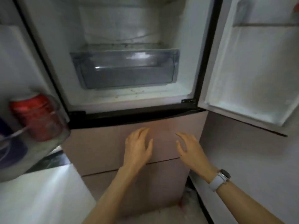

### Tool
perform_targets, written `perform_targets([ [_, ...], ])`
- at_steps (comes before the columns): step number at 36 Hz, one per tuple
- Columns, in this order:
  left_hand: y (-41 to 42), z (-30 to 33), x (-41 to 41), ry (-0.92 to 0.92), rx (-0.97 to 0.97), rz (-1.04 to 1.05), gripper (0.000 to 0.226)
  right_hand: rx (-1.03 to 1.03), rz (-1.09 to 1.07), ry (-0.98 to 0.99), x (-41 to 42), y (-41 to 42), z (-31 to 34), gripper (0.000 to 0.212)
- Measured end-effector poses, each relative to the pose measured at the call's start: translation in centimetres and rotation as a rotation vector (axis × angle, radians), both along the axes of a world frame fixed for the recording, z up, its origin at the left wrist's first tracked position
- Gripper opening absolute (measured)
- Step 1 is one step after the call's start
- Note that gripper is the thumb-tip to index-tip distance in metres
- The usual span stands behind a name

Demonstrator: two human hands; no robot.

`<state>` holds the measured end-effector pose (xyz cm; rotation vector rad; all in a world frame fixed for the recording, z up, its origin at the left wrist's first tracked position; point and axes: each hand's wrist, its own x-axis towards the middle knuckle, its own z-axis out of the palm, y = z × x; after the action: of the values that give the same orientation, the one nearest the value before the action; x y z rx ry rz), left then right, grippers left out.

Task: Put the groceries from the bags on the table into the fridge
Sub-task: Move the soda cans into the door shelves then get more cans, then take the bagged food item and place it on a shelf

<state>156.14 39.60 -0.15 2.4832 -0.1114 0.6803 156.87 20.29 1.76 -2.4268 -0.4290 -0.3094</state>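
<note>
Both forearms reach forward from the bottom edge of the view, the right one wearing a pale watch (220, 179). Left hand (138, 147) and right hand (188, 148) hang side by side, apart, fingers loosely spread and holding nothing, in front of the pinkish lower panel (100, 152) below the fridge (129, 101) opening.

With both hands free and no grocery in them, the step looks like a return to the bags, which are out of view, as is the table. A sensible way is to leave the door (252, 70) wide open, bring one item at a time and set it well inside the compartment edge rather than on its lip.

Near the front edge of the compartment floor sits a clear drawer (124, 68); it looks empty, though glare hides part of it. Crumbs speckle the floor in front of it. At the left edge, a blurred bin (61, 126) holds a red can (35, 115) and something dark blue beside it.
</note>
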Motion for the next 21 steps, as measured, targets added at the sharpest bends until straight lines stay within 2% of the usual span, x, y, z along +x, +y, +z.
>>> perform_targets([
  [6, 4.5, -7.2, -13.2, 0.251, -0.031, 0.373, 0.058, -0.038, 0.317, 0.226, -6.0, 4.6, -7.3, 0.037],
  [11, 5.4, -11.1, -27.2, 0.365, -0.103, 0.718, 0.043, -0.084, 0.628, 0.337, -14.0, 10.0, -10.6, 0.034],
  [14, 5.5, -12.0, -35.3, 0.43, -0.122, 0.919, 0.04, -0.137, 0.83, 0.376, -19.2, 13.6, -11.3, 0.033],
  [17, 6.1, -11.7, -42.4, 0.451, -0.158, 1.111, 0.037, -0.157, 1.006, 0.423, -24.7, 16.9, -11.3, 0.046],
  [21, 6.9, -10.4, -50.7, 0.405, -0.215, 1.325, 0.039, -0.19, 1.242, 0.38, -31.9, 21.1, -11.2, 0.036],
])
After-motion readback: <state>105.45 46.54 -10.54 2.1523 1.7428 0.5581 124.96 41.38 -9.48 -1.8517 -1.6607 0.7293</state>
